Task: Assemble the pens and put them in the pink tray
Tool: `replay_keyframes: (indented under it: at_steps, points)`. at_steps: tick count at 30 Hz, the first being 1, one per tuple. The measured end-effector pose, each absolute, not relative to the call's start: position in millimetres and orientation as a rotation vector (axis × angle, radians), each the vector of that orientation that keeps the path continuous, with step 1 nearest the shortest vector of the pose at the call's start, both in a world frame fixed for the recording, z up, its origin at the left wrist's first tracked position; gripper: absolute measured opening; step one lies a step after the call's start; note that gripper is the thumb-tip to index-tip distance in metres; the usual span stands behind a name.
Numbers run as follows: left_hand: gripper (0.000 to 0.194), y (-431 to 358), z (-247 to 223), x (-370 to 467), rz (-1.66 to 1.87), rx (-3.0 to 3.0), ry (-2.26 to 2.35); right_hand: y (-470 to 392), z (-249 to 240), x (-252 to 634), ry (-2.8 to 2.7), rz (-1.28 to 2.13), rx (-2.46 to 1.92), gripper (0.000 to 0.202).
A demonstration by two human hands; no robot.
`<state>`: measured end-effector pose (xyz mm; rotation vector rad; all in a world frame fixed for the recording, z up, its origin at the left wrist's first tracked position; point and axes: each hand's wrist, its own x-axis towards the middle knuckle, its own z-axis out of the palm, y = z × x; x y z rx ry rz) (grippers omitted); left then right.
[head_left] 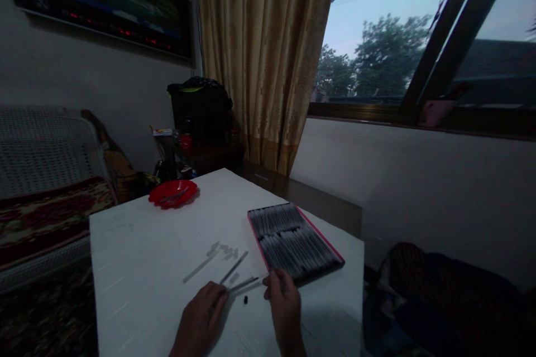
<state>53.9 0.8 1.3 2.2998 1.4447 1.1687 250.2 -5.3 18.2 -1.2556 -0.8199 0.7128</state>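
Observation:
Low at the centre of the white table, my left hand (200, 312) is closed, pinching a thin dark pen-like stick (245, 284) that points right. A second thin grey stick (234, 266) slants up and away from the same fingertips; whether it is held or lies on the table I cannot tell. My right hand (285, 302) has thumb and fingers pressed together on a small pale translucent piece (264, 276), close to the first stick's tip. A small black cap-like piece (245, 300) lies between the hands. Just beyond my right hand is a red-edged flat case (302, 240) packed with rows of slim dark sticks.
Several pale strips and short pieces (224, 251) lie scattered beyond my left hand. A red scalloped dish (172, 194) holding thin sticks stands near the far left edge of the white table (138, 268). A woven seat (46, 150) is at the left, dark cloth (439, 295) at the right.

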Motion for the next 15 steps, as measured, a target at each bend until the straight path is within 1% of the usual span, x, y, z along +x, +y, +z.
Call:
replay_keyframes:
  at_steps: [5, 7, 10, 12, 15]
  points:
    - [0.025, 4.4, 0.4, 50.0, 1.197, 2.025, 1.568, -10.7, 37.5, 280.7, -0.621, 0.57, -1.235, 0.04]
    - [0.028, 6.6, 0.4, 48.1, 1.215, 1.881, 1.622, -15.2, 36.7, 284.1, -0.679, 0.524, -1.275, 0.04]
    - [0.033, 9.4, 0.6, 46.1, 1.218, 1.653, 1.649, -22.5, 20.7, 274.8, -1.044, 0.421, -1.329, 0.033]
    - [0.033, 10.9, 0.5, 45.2, 1.213, 1.546, 1.591, -26.1, 5.5, 263.7, -1.333, 0.219, -1.332, 0.027]
    - [0.033, 13.0, -1.0, 43.6, 1.258, 1.398, 1.453, -28.9, -13.0, 250.5, -1.613, -0.074, -1.35, 0.032]
